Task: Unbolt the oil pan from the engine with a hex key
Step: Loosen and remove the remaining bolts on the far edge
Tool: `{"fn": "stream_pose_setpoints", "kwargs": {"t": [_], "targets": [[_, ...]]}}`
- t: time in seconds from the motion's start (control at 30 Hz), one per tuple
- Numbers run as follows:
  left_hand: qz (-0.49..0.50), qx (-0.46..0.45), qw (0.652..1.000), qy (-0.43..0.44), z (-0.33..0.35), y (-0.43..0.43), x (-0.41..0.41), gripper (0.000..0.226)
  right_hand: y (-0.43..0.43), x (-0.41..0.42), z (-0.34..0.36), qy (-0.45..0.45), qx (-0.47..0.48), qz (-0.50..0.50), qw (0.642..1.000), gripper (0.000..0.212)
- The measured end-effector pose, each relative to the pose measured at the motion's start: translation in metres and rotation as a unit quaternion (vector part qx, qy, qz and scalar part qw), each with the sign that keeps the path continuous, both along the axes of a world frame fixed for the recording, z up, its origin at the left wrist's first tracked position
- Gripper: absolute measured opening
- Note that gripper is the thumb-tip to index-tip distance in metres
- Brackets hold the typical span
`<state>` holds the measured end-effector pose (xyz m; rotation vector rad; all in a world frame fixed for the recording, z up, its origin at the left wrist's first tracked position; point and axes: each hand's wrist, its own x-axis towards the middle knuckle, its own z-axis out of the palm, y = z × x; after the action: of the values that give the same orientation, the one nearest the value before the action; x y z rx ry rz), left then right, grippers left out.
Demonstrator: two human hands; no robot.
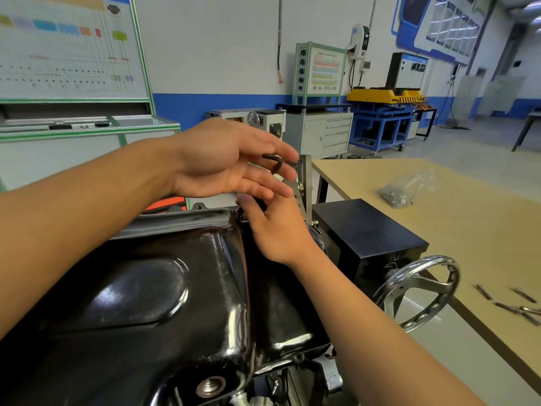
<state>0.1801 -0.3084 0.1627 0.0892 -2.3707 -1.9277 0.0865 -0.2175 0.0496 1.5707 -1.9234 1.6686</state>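
The black glossy oil pan (164,276) fills the lower left, bottom up, with a threaded drain hole (210,386) near the front. A black L-shaped hex key (275,163) stands over the pan's far right corner. My left hand (231,159) hovers above that corner with its fingers straight, and the key's bend shows between them. My right hand (273,227) sits just below, with its fingertips curled and pinching the key's dark shaft at the pan flange. The bolt under the key is hidden by my fingers.
A chrome handwheel (421,291) and a black box (366,230) of the engine stand sit to the right of the pan. The tan table (456,230) beyond holds a plastic bag of fasteners (405,190) and several loose metal bits (519,303). Cabinets and training boards line the walls.
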Motion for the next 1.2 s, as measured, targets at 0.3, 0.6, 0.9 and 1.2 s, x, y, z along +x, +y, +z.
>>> {"fn": "stream_pose_setpoints", "kwargs": {"t": [0.3,0.6,0.9,1.2], "targets": [[0.042,-0.221,0.970,0.088,-0.003,0.007,-0.004,0.019,-0.001,-0.002,-0.002,-0.017,0.029,-0.003,0.999,0.036],[0.143,-0.203,0.965,0.083,0.000,0.002,-0.007,0.025,-0.002,-0.001,-0.002,0.013,0.048,-0.015,0.999,0.012],[0.038,-0.002,0.999,0.022,0.001,-0.002,-0.002,0.029,-0.004,-0.002,-0.003,0.015,0.070,-0.036,0.997,0.011],[0.038,-0.141,0.984,0.098,-0.004,0.002,-0.007,0.022,-0.004,0.000,-0.002,0.006,0.075,-0.058,0.995,0.041]]}}
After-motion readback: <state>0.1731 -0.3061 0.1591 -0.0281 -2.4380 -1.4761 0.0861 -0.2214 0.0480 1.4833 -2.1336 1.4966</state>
